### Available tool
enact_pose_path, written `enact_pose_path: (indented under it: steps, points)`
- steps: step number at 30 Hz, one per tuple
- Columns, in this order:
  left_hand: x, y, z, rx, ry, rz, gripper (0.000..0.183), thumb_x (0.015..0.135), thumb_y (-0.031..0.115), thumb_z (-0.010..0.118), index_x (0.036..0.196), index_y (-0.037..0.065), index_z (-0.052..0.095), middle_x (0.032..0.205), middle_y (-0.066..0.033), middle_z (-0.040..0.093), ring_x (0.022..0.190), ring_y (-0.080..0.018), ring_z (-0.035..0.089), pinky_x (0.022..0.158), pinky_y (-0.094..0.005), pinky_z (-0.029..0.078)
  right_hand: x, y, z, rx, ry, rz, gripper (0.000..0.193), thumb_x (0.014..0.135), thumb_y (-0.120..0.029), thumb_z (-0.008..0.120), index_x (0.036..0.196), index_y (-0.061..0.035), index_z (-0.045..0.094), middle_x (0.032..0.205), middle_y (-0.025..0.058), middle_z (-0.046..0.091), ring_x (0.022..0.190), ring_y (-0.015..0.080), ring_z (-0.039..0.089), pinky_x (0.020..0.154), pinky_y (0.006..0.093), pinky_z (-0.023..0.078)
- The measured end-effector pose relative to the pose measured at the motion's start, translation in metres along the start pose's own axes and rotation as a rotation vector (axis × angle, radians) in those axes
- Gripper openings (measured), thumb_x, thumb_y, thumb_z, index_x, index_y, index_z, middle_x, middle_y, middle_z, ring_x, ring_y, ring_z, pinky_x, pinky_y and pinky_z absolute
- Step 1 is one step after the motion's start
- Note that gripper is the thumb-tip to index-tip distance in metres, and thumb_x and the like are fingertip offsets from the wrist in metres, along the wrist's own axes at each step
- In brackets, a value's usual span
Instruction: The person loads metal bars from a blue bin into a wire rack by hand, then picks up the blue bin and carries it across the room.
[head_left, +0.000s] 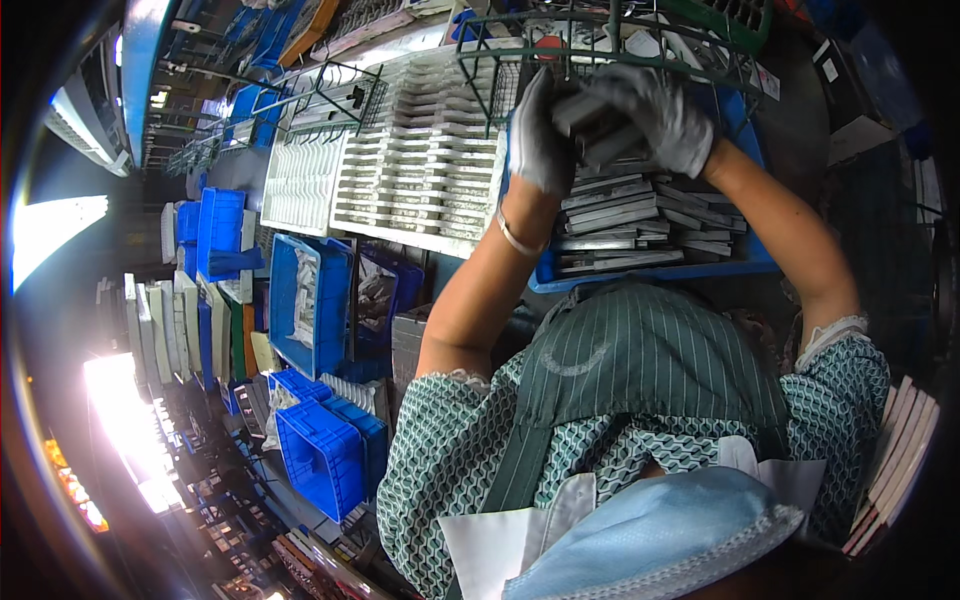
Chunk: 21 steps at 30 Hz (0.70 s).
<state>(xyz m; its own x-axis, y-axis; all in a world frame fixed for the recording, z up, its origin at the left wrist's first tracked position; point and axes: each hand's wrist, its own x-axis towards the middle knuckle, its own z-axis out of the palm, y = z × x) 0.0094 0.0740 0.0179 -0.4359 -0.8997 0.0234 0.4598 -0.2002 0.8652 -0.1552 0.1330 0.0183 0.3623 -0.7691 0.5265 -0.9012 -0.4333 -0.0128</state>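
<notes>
Clearly, both gloved hands work above the tray (756,240), with the dark metal pieces (600,125) raised between them over its far part. The right hand (668,115) has its fingers bent over the pieces and clamped on them, though blurred; the left hand (540,145) lies along their left side, its fingers too hidden to tell how tightly they close. Good handling would probably mean supporting the pieces from both sides, keeping their edges aligned, and keeping knuckles off the wire frame (615,28) over the tray's far end.

The tray itself is blue and holds many loose grey bars (610,215), lying crosswise in overlapping layers. Left of the tray are white slotted racks (420,190); beyond these, nearer the body, a blue bin (333,325) holds pale pieces too small to identify.
</notes>
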Motion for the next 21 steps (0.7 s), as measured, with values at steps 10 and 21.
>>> enact_pose_path:
  steps: [10,21]
  points:
    - [-0.096,0.052,0.055,-0.322,0.025,0.106,0.042,0.089,0.037,0.029,0.09,0.001,0.051,0.082,-0.0088,0.053,0.083,-0.0186,0.054,0.079,-0.0313,0.043,0.006,-0.047,-0.048,0.043,0.112,-0.23,0.05,0.078,-0.015,0.049,0.118,-0.0404,0.034,0.102,0.0083,0.052,0.093,0.0271,0.055,0.077,0.0386,0.047]
    - [-0.087,0.046,0.035,-0.433,0.035,0.008,0.038,0.089,0.033,0.032,0.099,0.001,0.049,0.095,-0.0141,0.054,0.091,-0.024,0.054,0.083,-0.0351,0.044,0.012,-0.056,-0.067,-0.039,-0.096,-0.078,0.043,0.077,-0.019,0.048,0.114,-0.0408,0.042,0.107,0.0043,0.053,0.095,0.0206,0.056,0.071,0.0334,0.052]
